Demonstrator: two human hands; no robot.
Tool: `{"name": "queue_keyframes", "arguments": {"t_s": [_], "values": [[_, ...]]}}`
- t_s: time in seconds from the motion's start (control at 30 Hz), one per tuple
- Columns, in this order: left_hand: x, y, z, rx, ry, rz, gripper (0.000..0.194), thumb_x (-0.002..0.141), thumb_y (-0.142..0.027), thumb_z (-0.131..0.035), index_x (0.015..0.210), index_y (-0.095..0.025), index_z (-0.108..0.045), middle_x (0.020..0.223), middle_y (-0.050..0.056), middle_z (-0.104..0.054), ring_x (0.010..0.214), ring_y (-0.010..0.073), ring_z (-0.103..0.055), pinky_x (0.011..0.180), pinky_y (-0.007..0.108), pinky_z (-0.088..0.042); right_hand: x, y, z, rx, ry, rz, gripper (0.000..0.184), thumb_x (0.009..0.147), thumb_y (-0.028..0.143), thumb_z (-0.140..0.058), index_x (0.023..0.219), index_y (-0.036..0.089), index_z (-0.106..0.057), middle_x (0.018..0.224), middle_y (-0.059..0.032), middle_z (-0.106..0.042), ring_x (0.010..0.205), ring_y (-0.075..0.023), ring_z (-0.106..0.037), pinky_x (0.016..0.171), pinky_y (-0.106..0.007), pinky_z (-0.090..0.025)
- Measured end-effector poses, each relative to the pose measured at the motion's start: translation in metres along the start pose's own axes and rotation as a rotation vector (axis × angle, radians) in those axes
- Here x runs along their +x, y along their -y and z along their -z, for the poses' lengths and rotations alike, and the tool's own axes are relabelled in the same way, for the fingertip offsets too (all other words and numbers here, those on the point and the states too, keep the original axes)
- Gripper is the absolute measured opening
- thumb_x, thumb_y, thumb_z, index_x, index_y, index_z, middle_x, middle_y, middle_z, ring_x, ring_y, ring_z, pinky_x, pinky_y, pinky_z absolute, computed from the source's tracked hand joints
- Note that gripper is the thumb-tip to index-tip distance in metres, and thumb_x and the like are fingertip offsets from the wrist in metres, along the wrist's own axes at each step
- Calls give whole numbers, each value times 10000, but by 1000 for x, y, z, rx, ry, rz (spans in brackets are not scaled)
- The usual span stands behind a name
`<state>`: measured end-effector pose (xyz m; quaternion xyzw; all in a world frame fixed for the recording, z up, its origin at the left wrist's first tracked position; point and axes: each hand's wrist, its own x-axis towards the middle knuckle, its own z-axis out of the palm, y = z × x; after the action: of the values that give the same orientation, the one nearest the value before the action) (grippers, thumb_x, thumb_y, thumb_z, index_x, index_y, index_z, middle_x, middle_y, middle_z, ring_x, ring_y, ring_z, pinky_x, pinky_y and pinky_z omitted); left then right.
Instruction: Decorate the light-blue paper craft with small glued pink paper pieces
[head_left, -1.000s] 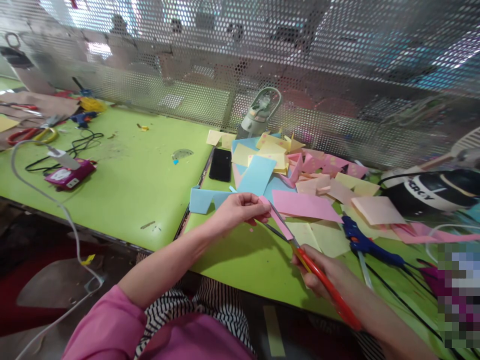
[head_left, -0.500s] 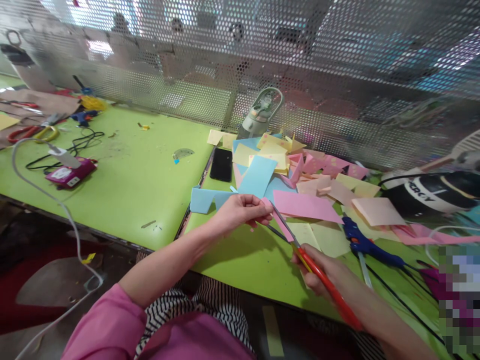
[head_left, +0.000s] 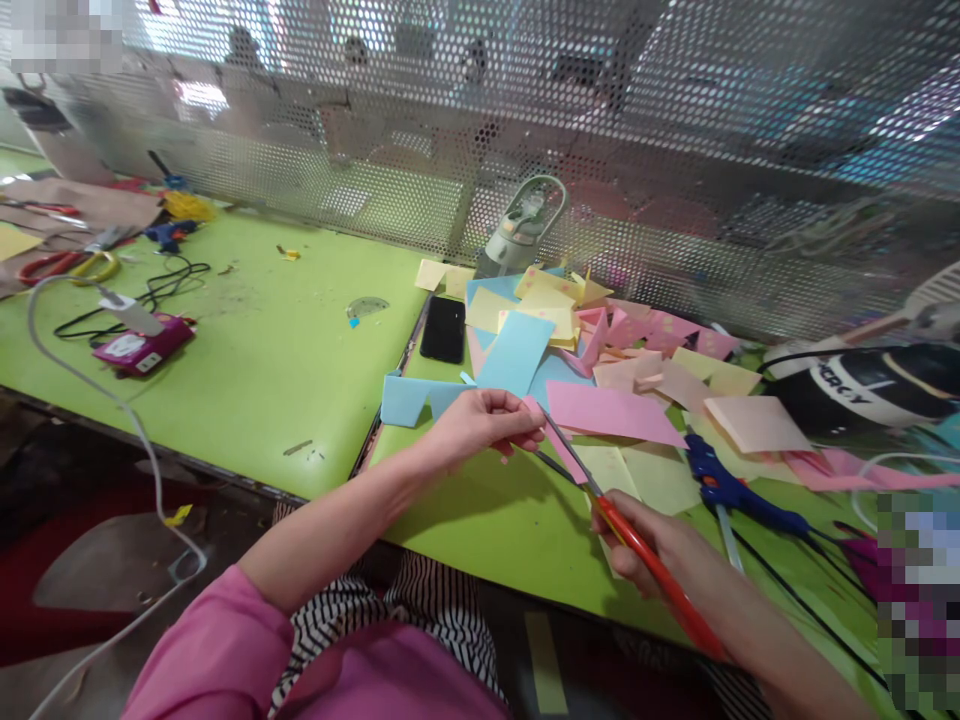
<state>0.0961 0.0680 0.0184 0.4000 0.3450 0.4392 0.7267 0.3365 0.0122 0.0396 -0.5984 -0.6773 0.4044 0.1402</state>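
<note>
My left hand [head_left: 480, 425] pinches a narrow pink paper strip [head_left: 556, 445] above the green table [head_left: 285, 370]. My right hand [head_left: 660, 555] grips red-handled scissors [head_left: 637, 555], whose blades meet the strip just right of my left fingertips. A pile of pink, yellow and blue paper pieces [head_left: 600, 370] lies right behind both hands. A larger pink sheet [head_left: 611, 412] lies just beyond the scissor blades.
A black phone [head_left: 442, 328] and a small grey fan [head_left: 521, 228] stand behind the pile. A blue glue gun [head_left: 731, 490] lies to the right, near a black helmet-like object [head_left: 870, 385]. A perforated metal screen [head_left: 525, 130] backs the table. Cables, a pink box [head_left: 139, 347] and other scissors [head_left: 64, 265] lie far left.
The scissors have shifted slightly along the pink strip. My left hand holds its place.
</note>
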Motion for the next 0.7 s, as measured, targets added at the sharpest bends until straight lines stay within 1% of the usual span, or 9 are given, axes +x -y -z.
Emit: {"name": "queue_keyframes", "arguments": {"t_s": [0.07, 0.17, 0.27, 0.33, 0.4, 0.5, 0.57, 0.7], "values": [[0, 0, 0, -3, 0, -4, 266, 771, -365, -783, 755, -137, -646, 783, 52, -723, 691, 114, -675, 593, 227, -469, 2, -3, 0, 26, 29, -48, 352, 720, 573, -663, 684, 249, -531, 505, 42, -475, 445, -118, -353, 398, -243, -293], [1, 1, 1, -9, 3, -7, 251, 777, -347, -779, 747, -138, -643, 786, 51, -724, 686, 111, -673, 590, 227, -469, 5, -2, -1, 97, 61, -117, 347, 673, 559, -687, 662, 256, -517, 446, 67, -415, 399, -107, -320, 383, -243, -276], [2, 2, 1, -10, 7, -4, 257, 771, -347, -785, 746, -139, -637, 774, 47, -722, 682, 111, -672, 595, 230, -470, 5, -1, -5, 192, 79, -180, 316, 668, 542, -658, 662, 260, -515, 423, 82, -390, 363, -90, -266, 367, -240, -258], [2, 3, 1, -8, 9, -6, 270, 760, -356, -793, 748, -139, -633, 775, 45, -722, 679, 109, -671, 593, 226, -465, 5, -1, -7, 212, 96, -197, 290, 660, 513, -650, 661, 261, -507, 420, 85, -380, 356, -86, -248, 359, -238, -246], [2, 3, 1, -4, 10, -4, 277, 754, -357, -798, 746, -137, -628, 775, 46, -721, 673, 108, -669, 589, 224, -459, 3, -1, -8, 194, 98, -184, 256, 663, 478, -647, 682, 262, -512, 426, 89, -364, 364, -86, -252, 360, -233, -240], [1, 1, -1, 11, 1, 8, 254, 767, -326, -789, 740, -134, -626, 759, 46, -716, 666, 108, -667, 590, 228, -456, 2, -2, -8, 160, 93, -140, 228, 713, 469, -611, 721, 258, -525, 443, 89, -343, 384, -88, -252, 373, -228, -240], [0, 0, -3, 20, -7, 22, 230, 779, -299, -781, 736, -134, -625, 751, 44, -714, 663, 107, -664, 592, 230, -455, 1, -2, -8, 134, 81, -103, 246, 728, 487, -598, 730, 252, -527, 461, 84, -346, 401, -90, -261, 381, -227, -236], [-1, -1, -4, 15, -11, 34, 226, 787, -282, -773, 717, -139, -613, 750, 41, -715, 654, 103, -663, 579, 226, -446, 2, -2, -8, 80, 56, -52, 293, 700, 517, -645, 746, 250, -534, 493, 75, -371, 427, -96, -291, 390, -232, -229]]}}
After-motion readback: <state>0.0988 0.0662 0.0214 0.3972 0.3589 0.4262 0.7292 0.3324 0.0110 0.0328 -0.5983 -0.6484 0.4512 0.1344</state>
